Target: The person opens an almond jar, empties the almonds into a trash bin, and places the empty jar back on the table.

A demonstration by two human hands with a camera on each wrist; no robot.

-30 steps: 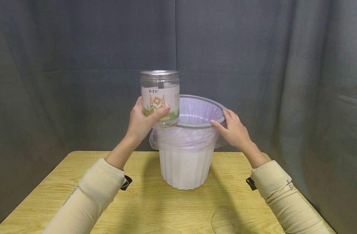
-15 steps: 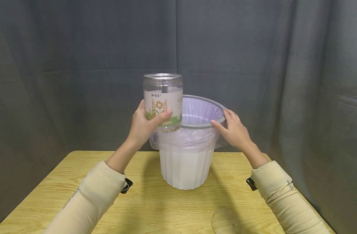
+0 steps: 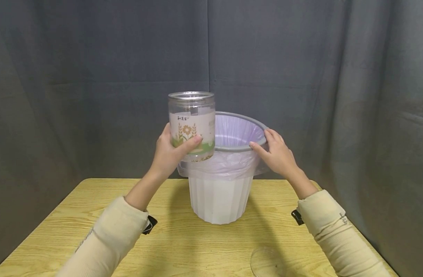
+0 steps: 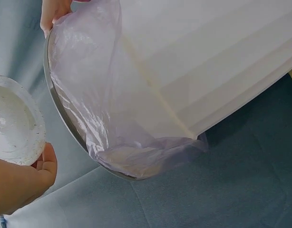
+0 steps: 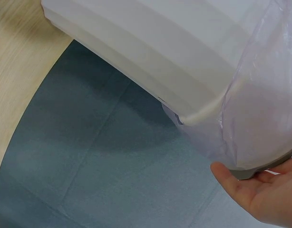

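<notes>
Holding a clear jar upright, the left hand has its fingers and thumb curled round the labelled lower half. The jar's long axis stands vertical, its base just left of and touching or nearly touching the bin's grey rim. The right hand grips that rim's right side, steadying the white bin on the worktop; the left is nearer the jar.
</notes>
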